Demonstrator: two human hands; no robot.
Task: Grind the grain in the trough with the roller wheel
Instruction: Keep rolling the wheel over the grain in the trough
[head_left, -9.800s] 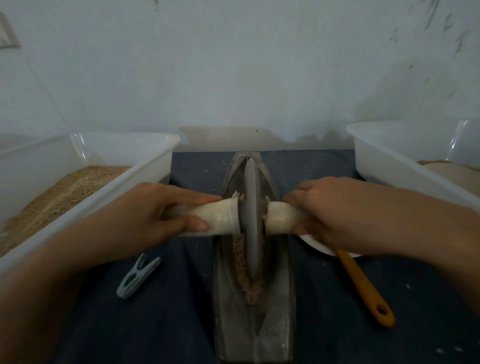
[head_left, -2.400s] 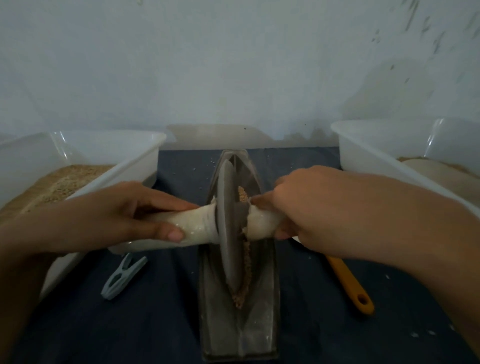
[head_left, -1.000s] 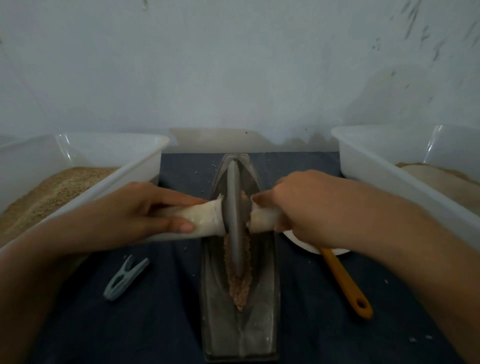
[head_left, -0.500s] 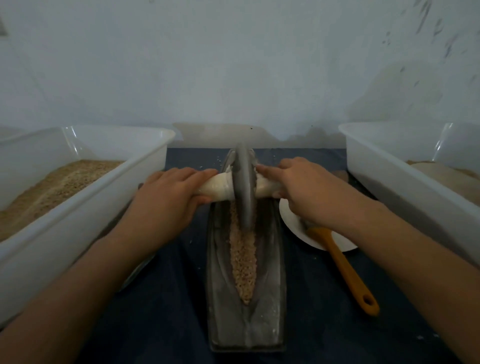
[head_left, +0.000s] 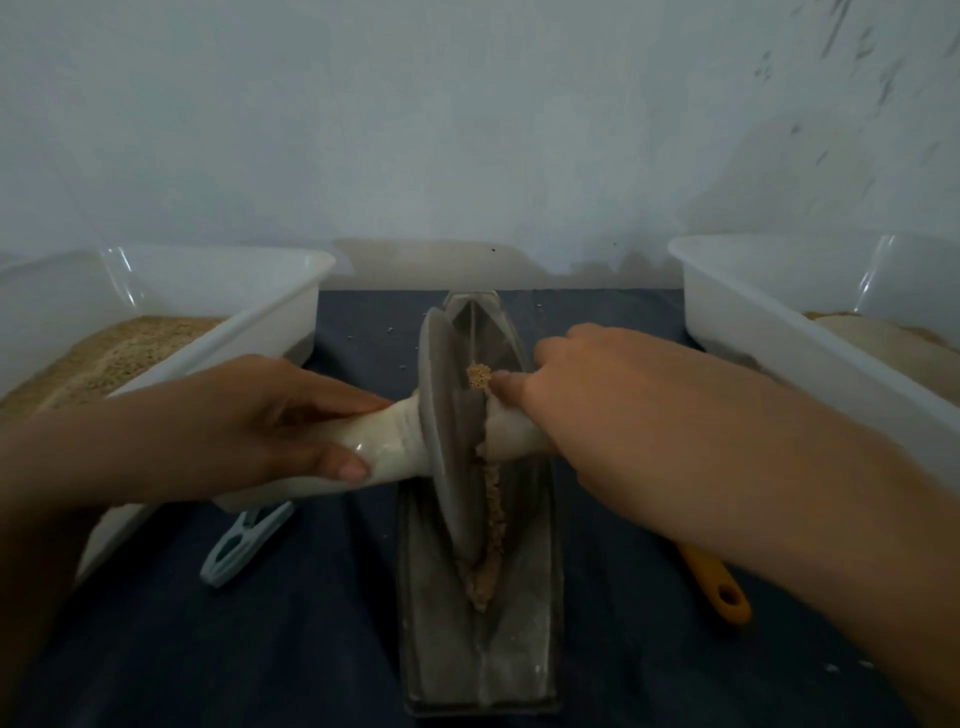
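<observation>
A long grey boat-shaped trough (head_left: 535, 613) lies on the dark cloth, pointing away from me. Brown grain (head_left: 492, 525) fills its centre groove. The grey roller wheel (head_left: 441, 441) stands in the groove near the trough's middle, tilted to the left. A pale handle (head_left: 384, 447) runs through the wheel on both sides. My left hand (head_left: 260, 421) grips the left end of the handle. My right hand (head_left: 597, 384) grips the right end, close against the wheel. A small clump of grain sticks up beside my right fingertips.
A white tub (head_left: 249, 332) with tan grain stands at the left. Another white tub (head_left: 769, 332) stands at the right. A pale blue clothes peg (head_left: 244, 545) lies left of the trough. An orange handle (head_left: 717, 587) shows under my right forearm. Wall behind.
The wheel has rolled back toward me from the trough's far end to its middle and now leans left. Both hands came with it, still on the handle.
</observation>
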